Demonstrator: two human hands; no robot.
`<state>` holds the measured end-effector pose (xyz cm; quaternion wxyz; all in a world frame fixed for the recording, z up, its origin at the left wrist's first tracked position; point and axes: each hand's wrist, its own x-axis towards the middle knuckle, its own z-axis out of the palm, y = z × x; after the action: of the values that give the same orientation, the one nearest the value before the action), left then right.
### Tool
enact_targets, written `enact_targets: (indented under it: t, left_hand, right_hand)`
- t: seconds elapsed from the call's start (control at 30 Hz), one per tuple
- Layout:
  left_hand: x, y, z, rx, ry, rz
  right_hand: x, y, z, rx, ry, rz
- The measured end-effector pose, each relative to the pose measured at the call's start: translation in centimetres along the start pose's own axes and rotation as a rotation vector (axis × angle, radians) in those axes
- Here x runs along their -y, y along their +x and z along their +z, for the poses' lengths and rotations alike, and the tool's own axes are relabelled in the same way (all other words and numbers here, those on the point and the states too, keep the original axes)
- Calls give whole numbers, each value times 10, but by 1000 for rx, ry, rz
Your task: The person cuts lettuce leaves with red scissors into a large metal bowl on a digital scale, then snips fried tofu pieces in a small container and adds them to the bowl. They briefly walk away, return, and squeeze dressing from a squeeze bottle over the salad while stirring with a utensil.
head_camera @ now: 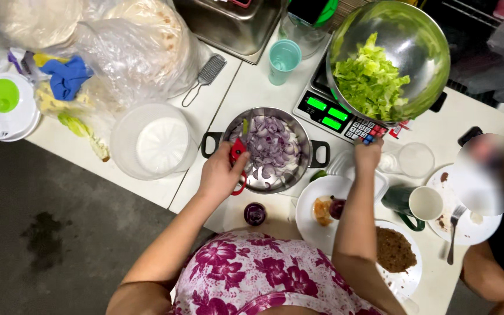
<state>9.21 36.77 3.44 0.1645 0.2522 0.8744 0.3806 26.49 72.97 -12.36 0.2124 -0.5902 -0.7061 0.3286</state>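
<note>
The left hand (220, 175) is closed around a red-handled tool (238, 153). It looks like scissors or a small cutter, but the blade end is too small to tell. The tool pokes up past the fingers (237, 169) and over the rim of a steel pot (316, 154) full of chopped purple onion (272, 143). The onion lies just beyond the fingertips.

The right hand (368, 154) reaches up to a kitchen scale (328, 114). Its fingertips touch the buttons (364, 131) at the near edge. I cannot tell if these fingers are curled or straight, and they hold nothing that shows.

A big steel bowl (421, 52) of cut lettuce (368, 81) sits on the scale, just above those fingers, and it looks tilted. A hard push on the buttons could rock the scale, and the bowl might slide off and spill.

Below the right wrist is a white plate (313, 227) with food. The arm could bump it. The sharp tool is close to the left fingers, so a slip could nick them.
</note>
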Motion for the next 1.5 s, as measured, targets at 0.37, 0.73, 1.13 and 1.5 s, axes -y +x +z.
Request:
enact_targets:
  t: [0.37, 0.73, 1.13, 1.5]
  left_hand:
    - [-44, -5, 48, 174, -42, 266]
    - [-42, -16, 40, 210, -219, 105]
    - [-55, -21, 42, -3, -108, 359]
    - [-69, -26, 36, 57, 28, 317]
  right_hand:
    - [116, -162, 5, 406, 869, -358]
    - [116, -41, -56, 119, 633, -518]
    - [132, -124, -15, 706, 735, -354]
    - [139, -132, -41, 620, 789, -258]
